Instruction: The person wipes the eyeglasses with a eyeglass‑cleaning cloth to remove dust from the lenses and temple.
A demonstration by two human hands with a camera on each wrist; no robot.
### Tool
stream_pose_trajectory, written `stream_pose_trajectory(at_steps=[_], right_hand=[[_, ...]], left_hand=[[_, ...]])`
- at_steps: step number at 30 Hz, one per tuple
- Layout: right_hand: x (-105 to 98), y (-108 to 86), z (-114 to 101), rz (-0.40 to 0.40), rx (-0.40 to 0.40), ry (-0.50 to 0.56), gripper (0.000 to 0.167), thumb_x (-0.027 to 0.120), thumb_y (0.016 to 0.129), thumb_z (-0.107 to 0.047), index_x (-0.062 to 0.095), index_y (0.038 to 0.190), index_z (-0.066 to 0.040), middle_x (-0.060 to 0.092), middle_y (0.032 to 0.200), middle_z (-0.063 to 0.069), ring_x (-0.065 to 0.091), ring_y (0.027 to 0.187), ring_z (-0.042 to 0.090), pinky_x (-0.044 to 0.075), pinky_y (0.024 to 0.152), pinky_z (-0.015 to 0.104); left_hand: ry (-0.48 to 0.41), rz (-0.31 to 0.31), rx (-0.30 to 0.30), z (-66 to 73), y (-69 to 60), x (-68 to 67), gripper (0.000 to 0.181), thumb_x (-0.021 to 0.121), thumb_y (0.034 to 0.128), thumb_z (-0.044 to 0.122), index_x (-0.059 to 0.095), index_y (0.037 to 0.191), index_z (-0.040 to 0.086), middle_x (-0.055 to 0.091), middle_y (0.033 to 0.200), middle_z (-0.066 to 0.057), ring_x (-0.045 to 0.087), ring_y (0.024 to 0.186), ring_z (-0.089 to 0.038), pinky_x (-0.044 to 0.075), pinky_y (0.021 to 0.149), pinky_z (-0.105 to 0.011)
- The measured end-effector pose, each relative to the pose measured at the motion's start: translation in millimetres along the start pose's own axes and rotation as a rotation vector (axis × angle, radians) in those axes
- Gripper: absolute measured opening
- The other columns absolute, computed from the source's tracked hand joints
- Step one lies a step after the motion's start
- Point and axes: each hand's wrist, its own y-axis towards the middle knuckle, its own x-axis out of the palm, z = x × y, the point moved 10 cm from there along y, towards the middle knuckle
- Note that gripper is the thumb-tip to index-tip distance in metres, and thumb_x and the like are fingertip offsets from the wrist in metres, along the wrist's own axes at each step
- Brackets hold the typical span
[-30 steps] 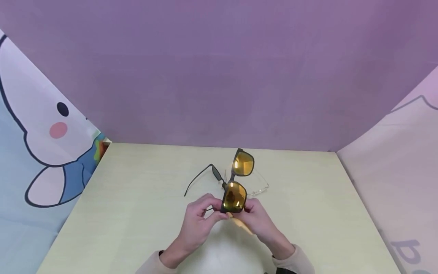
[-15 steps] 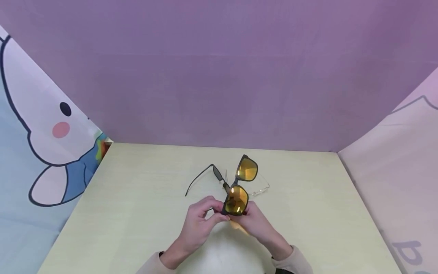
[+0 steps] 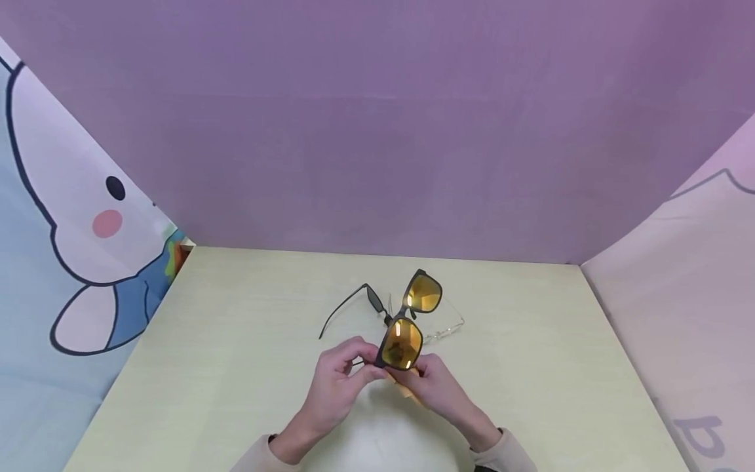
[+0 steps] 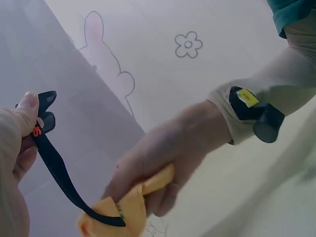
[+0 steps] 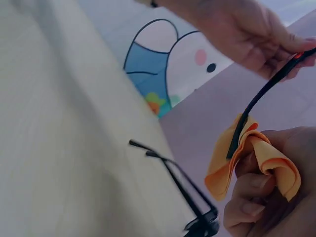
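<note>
Left grip pinches sunglasses, right grip orange cloth — gold lenses show in head view only.

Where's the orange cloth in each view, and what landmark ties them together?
Head: orange cloth, low, just right of centre, a small part showing below the gold-lensed sunglasses.
Left wrist: orange cloth, at the bottom edge, left of centre.
Right wrist: orange cloth, right of centre, just below mid-height.
Shared landmark: the right hand, with the cloth at its fingers in all three.
</note>
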Motion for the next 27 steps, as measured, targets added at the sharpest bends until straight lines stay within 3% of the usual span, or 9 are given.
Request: stream_pose_trajectory(at_steps=[5,8,11,15,21,27], right_hand=[[-3.5,-2.4,-20.1,0.002,-0.053,0.126,0.021,0.066,0.098,-0.009,0.073,0.1,0.011,0.063,0.073,-0.01,0.052,0.065,0.001,0.045,0.061,0.02],[-3.7,-3.3,-28.5,-0.009,-0.098,0.202,0.02,0.063,0.097,-0.005,0.07,0.099,0.015,0.065,0.074,-0.012,0.052,0.064,0.0,0.046,0.061,0.019],[-1.9,-2.4,-24.8,-0.016,-0.117,0.184,0.022,0.059,0.101,-0.005,0.069,0.097,0.014,0.058,0.068,-0.012,0.048,0.059,-0.001,0.042,0.055,0.018],[3.8,0.6,-7.2,-0.039,-0.07,0.118,0.025,0.058,0.105,-0.01,0.07,0.096,0.011,0.051,0.064,-0.007,0.044,0.056,0.0,0.039,0.053,0.018],[0.5,1.0,-2.0,-0.014,-0.035,0.043,0.02,0.062,0.102,-0.011,0.074,0.099,0.004,0.063,0.075,0.002,0.051,0.065,0.003,0.045,0.061,0.021],[-2.9,-3.2,-25.5,-0.02,-0.105,0.176,0.021,0.063,0.099,-0.007,0.071,0.106,0.011,0.071,0.086,-0.003,0.058,0.075,0.003,0.05,0.07,0.022]], left_hand=[[0.037,-0.009,0.021,1.3,1.3,4.9,0.02,0.078,0.0794,-0.011,0.071,0.095,0.001,0.068,0.081,-0.01,0.063,0.078,-0.015,0.055,0.071,-0.026],[0.076,-0.01,0.039,3.6,3.2,6.0,0.021,0.079,0.0785,-0.01,0.072,0.094,0.003,0.069,0.082,-0.008,0.063,0.077,-0.014,0.054,0.07,-0.026],[0.093,-0.003,0.041,4.8,5.7,3.6,0.019,0.079,0.0789,-0.007,0.072,0.093,0.004,0.069,0.081,-0.007,0.063,0.076,-0.013,0.052,0.067,-0.025],[0.077,-0.006,0.021,3.5,7.2,0.1,0.014,0.079,0.0819,-0.001,0.071,0.093,0.003,0.069,0.081,-0.009,0.063,0.077,-0.012,0.052,0.066,-0.026],[0.077,-0.042,0.002,-1.4,5.4,4.7,0.021,0.078,0.079,-0.008,0.071,0.094,0.005,0.07,0.082,-0.009,0.062,0.076,-0.012,0.05,0.065,-0.024],[0.083,-0.057,0.013,-0.4,5.8,9.3,0.021,0.078,0.0797,-0.009,0.071,0.095,0.004,0.07,0.083,-0.009,0.064,0.077,-0.014,0.055,0.069,-0.026]])
